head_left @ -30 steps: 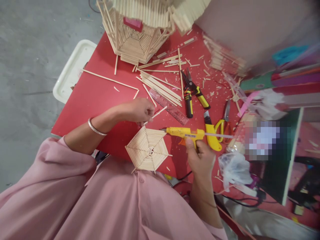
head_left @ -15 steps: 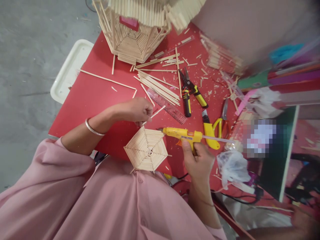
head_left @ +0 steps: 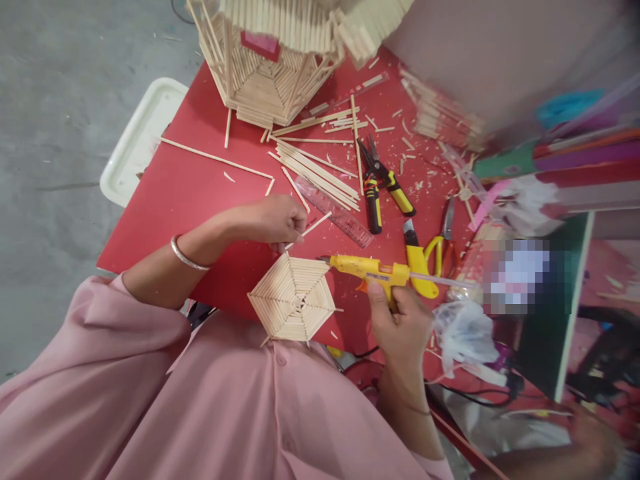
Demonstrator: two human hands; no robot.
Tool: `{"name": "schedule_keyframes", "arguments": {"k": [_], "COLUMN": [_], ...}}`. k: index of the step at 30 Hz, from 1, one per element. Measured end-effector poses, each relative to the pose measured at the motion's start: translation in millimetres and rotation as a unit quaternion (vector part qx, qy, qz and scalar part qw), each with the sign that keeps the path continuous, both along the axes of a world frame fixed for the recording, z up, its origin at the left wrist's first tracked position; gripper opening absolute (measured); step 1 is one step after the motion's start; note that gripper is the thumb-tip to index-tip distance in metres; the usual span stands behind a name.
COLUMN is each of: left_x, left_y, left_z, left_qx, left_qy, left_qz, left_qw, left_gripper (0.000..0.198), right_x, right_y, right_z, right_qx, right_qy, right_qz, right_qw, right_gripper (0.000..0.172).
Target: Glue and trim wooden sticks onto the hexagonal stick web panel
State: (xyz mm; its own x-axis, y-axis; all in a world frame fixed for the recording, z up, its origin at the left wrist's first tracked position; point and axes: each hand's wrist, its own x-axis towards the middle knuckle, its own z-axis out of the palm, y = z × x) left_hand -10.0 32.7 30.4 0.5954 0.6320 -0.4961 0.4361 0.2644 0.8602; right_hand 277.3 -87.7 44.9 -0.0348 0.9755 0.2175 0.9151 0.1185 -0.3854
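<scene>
My left hand (head_left: 277, 221) pinches a thin wooden stick (head_left: 316, 225) just above a flat hexagon of glued sticks (head_left: 293, 300) that lies at the near edge of the red table (head_left: 185, 193). My right hand (head_left: 400, 327) grips a yellow glue gun (head_left: 367, 269). Its nozzle points left and sits at the hexagon's upper right corner.
A tall stick-built structure (head_left: 270, 60) stands at the far edge. Loose sticks (head_left: 317, 170), a clear ruler (head_left: 340, 215), yellow-handled cutters (head_left: 377, 183), a yellow knife (head_left: 416, 260), scissors (head_left: 445, 240) and a plastic bag (head_left: 465, 333) lie to the right. A white tray (head_left: 140, 140) sits beyond the table's left edge.
The view shifted slightly. Both hands and the glue gun stay almost where they were, with the nozzle still at the hexagon's corner.
</scene>
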Motion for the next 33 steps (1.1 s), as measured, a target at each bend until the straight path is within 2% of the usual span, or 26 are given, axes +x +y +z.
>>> {"name": "schedule_keyframes", "arguments": {"k": [8,33], "left_x": [-1,-2], "left_y": [0,2], "left_z": [-4.3,-3.0], "left_qx": [0.002,0.005], "left_qy": [-0.011,-0.002], "left_qz": [-0.004,-0.009], "left_qw": [1.000,1.000], "left_gripper": [0.019,0.015], "right_x": [-11,3], "right_y": [0,-3], "right_z": [5.5,1.8], "right_qx": [0.002,0.035], "right_qy": [0.009,-0.047], "right_qz": [0.021,-0.017], "right_qw": [1.000,0.998], "right_gripper": [0.049,0.051]}}
